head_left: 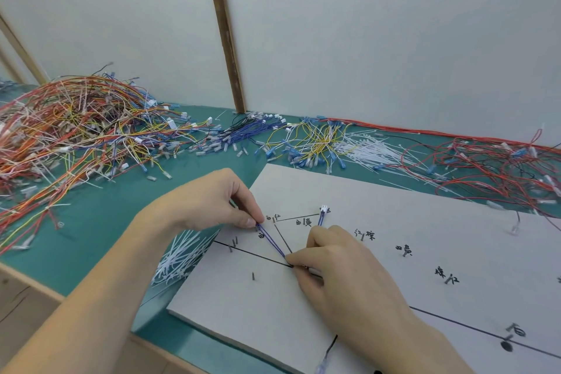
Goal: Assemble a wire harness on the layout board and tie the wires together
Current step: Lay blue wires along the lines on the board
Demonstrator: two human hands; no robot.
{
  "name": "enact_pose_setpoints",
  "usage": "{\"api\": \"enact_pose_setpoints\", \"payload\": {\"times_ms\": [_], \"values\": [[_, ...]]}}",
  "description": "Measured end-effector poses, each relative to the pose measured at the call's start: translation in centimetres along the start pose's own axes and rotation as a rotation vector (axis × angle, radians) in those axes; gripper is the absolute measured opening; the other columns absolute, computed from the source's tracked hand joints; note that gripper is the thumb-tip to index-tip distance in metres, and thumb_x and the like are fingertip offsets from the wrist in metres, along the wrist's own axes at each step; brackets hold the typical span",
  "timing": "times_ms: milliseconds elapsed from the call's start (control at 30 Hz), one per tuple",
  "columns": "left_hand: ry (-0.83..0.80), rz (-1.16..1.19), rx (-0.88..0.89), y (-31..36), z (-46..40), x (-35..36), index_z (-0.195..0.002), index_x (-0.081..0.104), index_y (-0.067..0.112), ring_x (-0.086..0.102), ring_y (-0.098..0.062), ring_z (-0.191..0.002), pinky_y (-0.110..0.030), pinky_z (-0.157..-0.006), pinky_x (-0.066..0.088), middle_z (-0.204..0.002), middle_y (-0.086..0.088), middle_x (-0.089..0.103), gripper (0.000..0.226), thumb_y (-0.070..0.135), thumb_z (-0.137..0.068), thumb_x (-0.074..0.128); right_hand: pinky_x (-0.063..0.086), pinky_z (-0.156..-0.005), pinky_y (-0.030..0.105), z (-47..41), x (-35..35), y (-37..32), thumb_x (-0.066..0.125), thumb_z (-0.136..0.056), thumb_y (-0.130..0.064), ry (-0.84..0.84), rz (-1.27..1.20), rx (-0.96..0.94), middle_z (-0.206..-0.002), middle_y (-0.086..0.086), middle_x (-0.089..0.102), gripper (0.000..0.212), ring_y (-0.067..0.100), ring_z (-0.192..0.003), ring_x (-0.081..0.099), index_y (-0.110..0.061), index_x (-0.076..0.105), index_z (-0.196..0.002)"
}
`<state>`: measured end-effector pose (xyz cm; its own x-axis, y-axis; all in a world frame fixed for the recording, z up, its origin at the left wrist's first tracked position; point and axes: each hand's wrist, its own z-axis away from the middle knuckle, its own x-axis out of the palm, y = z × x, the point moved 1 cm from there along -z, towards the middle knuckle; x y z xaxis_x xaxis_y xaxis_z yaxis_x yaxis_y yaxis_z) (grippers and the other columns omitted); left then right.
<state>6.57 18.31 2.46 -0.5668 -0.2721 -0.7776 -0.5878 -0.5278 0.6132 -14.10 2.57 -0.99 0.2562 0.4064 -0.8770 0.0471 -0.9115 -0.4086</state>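
Blue wire (271,240) runs taut across the white board (379,222) at centre frame, your left hand (212,203) pinching its upper end, your right hand (331,261) pinching the lower. Pull harder and it may slip off the pins (234,242) or unseat the white plug (324,209).

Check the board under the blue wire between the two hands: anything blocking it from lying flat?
Nothing visible does. The blue wire runs taut from the left hand to the right hand over bare layout board; nearby pins stand aside.
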Motion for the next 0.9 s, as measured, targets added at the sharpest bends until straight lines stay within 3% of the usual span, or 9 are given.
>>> {"api": "enact_pose_setpoints", "payload": {"times_ms": [67, 333, 400, 533, 667, 900], "values": [[0.011, -0.048, 0.002, 0.0, 0.1, -0.1, -0.085, 0.084, 0.036, 0.069, 0.005, -0.073, -0.010, -0.070, 0.050, -0.084, 0.019, 0.078, 0.018, 0.018, -0.084, 0.084, 0.043, -0.075, 0.026, 0.1, 0.0, 0.0, 0.047, -0.105, -0.036, -0.003, -0.006, 0.000, -0.096, -0.012, 0.047, 0.026, 0.008, -0.096, 0.040, -0.037, 0.069, -0.118], [0.029, -0.100, 0.003, 0.3, 0.0, 0.4, -0.081, 0.082, 0.038, 0.069, -0.004, -0.080, -0.026, -0.073, 0.053, -0.091, 0.012, 0.077, 0.018, 0.020, -0.083, 0.083, 0.045, -0.080, 0.027, 0.0, 0.1, -0.2, 0.043, -0.105, -0.036, -0.013, 0.011, 0.006, -0.100, -0.012, 0.046, 0.028, 0.008, -0.101, 0.039, -0.036, 0.068, -0.119], [-0.042, -0.146, -0.038, 0.9, -0.5, -0.2, -0.082, 0.081, 0.040, 0.069, -0.008, -0.081, -0.030, -0.076, 0.055, -0.089, 0.007, 0.075, 0.016, 0.024, -0.082, 0.084, 0.045, -0.080, 0.028, 0.0, 0.1, -0.2, 0.043, -0.106, -0.036, -0.022, 0.015, 0.006, -0.100, -0.012, 0.046, 0.029, 0.009, -0.102, 0.039, -0.036, 0.067, -0.121], [-0.237, -0.266, -0.091, 2.4, -2.2, -1.0, -0.084, 0.081, 0.033, 0.058, 0.004, -0.060, -0.014, -0.059, 0.042, -0.068, 0.017, 0.070, 0.012, 0.021, -0.082, 0.082, 0.046, -0.080, 0.031, 0.0, 0.0, -0.5, 0.042, -0.106, -0.035, -0.037, 0.026, 0.013, -0.101, -0.011, 0.044, 0.030, 0.011, -0.103, 0.039, -0.034, 0.067, -0.122], [-0.406, -0.345, -0.151, 3.9, -4.0, -1.7, -0.090, 0.082, 0.025, 0.064, -0.001, -0.070, -0.023, -0.073, 0.046, -0.085, 0.007, 0.079, 0.011, 0.018, -0.082, 0.084, 0.044, -0.081, 0.030, -0.2, 0.2, -0.3, 0.041, -0.106, -0.033, -0.049, 0.043, -0.006, -0.103, -0.011, 0.041, 0.030, 0.012, -0.105, 0.036, -0.033, 0.066, -0.124], [-0.558, -0.484, -0.197, 5.1, -6.6, -2.1, -0.092, 0.081, 0.024, 0.060, 0.000, -0.065, -0.014, -0.062, 0.042, -0.073, 0.016, 0.073, 0.017, 0.018, -0.077, 0.088, 0.040, -0.082, 0.027, -0.5, 0.3, 0.4, 0.039, -0.106, -0.033, -0.056, 0.024, -0.023, -0.113, -0.012, 0.044, 0.034, 0.013, -0.115, 0.035, -0.034, 0.064, -0.129]]}}
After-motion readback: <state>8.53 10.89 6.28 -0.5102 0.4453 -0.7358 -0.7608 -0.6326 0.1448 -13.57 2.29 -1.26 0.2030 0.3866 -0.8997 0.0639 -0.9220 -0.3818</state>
